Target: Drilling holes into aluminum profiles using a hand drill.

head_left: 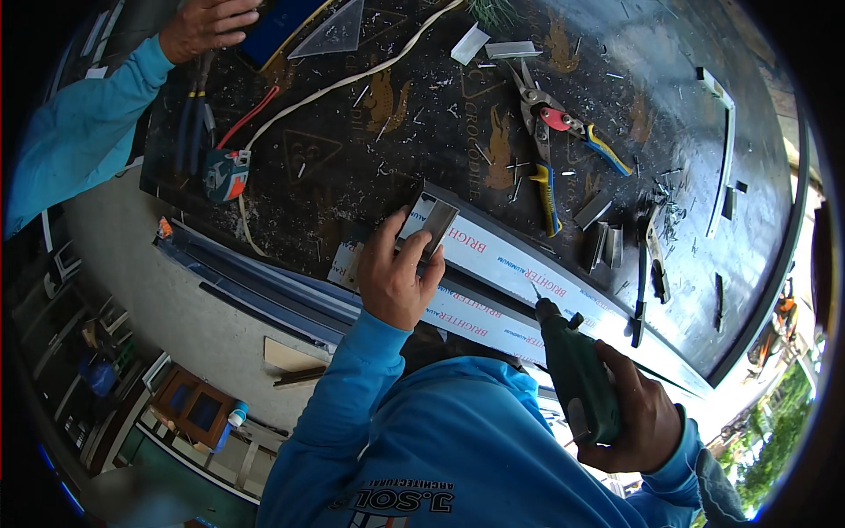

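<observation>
My right hand [641, 414] is wrapped round the grip of a green power drill [576, 370]. The drill's thin bit points away from me, over the film-covered face of a long aluminum profile [519, 264]. At the profile's left end, my left hand [400, 277] grips a short metal channel piece [436, 224] between fingers and thumb, against the profile. A second film-covered profile strip [466, 319] lies alongside, nearer to me. I cannot tell whether the bit touches the metal.
Red-handled-pivot snips [554, 119] lie beyond the profile, with locking pliers [651, 255] and metal offcuts [607, 242] to the right. A tape measure [227, 174], a pale cord [352, 77] and a clear set square [333, 31] are on the dark table [326, 202]. Another person's hand [209, 28] is at upper left.
</observation>
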Demonstrator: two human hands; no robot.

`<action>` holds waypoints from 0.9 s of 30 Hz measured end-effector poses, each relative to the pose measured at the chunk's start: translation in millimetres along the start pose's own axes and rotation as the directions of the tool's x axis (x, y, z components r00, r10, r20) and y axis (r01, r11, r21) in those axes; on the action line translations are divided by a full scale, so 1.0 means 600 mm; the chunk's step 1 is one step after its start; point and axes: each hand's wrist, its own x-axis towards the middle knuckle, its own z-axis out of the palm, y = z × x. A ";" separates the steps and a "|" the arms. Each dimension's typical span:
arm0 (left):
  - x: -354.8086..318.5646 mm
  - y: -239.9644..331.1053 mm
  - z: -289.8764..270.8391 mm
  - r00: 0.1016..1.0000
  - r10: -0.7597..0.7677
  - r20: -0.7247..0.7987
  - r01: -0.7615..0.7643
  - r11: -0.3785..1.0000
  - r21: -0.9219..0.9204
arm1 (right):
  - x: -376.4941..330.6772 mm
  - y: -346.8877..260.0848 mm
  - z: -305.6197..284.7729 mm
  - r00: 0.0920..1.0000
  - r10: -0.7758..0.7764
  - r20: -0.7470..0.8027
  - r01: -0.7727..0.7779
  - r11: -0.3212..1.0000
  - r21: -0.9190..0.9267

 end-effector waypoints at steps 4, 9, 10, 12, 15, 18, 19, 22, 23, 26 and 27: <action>-0.001 0.002 0.004 1.000 0.008 -0.028 -0.007 1.000 0.026 | 0.007 -0.009 -0.012 0.998 0.023 0.052 -0.022 0.999 -0.031; -0.004 0.006 0.007 0.997 -0.029 -0.078 0.029 1.000 0.003 | 0.017 -0.022 -0.022 0.998 0.040 0.056 -0.038 0.999 -0.035; -0.005 0.007 0.007 0.997 -0.040 -0.070 0.043 0.998 0.047 | 0.019 -0.024 -0.023 0.996 0.064 0.063 -0.061 0.997 -0.046; -0.007 0.008 0.007 0.997 -0.055 -0.060 0.060 0.994 0.088 | 0.023 -0.026 -0.027 0.998 0.034 0.053 -0.032 0.998 -0.045; -0.008 0.009 0.008 0.998 -0.056 -0.036 0.059 0.994 0.087 | 0.028 -0.028 -0.033 0.997 0.043 0.066 -0.040 0.998 -0.050; -0.009 0.008 0.009 0.998 -0.044 -0.052 0.048 0.996 0.076 | 0.031 -0.030 -0.037 0.996 0.039 0.077 -0.035 0.998 -0.054; -0.009 0.007 0.010 0.997 -0.025 -0.073 0.031 0.996 0.083 | 0.032 -0.031 -0.038 0.994 0.061 0.087 -0.055 0.996 -0.069; -0.008 0.005 0.012 0.995 -0.013 -0.100 0.022 0.996 0.086 | 0.035 -0.037 -0.033 0.997 0.063 0.042 -0.059 0.995 -0.085; -0.008 0.005 0.012 0.995 -0.027 -0.094 0.034 0.996 0.080 | 0.037 -0.039 -0.032 1.000 0.000 0.022 0.001 0.997 -0.082; -0.008 0.006 0.011 0.993 -0.038 -0.110 0.045 0.997 0.062 | 0.039 -0.044 -0.027 0.999 -0.031 -0.039 0.026 0.994 -0.108; -0.008 0.006 0.011 0.992 -0.031 -0.126 0.041 0.996 0.078 | 0.040 -0.043 -0.027 0.998 -0.033 -0.049 0.027 0.992 -0.122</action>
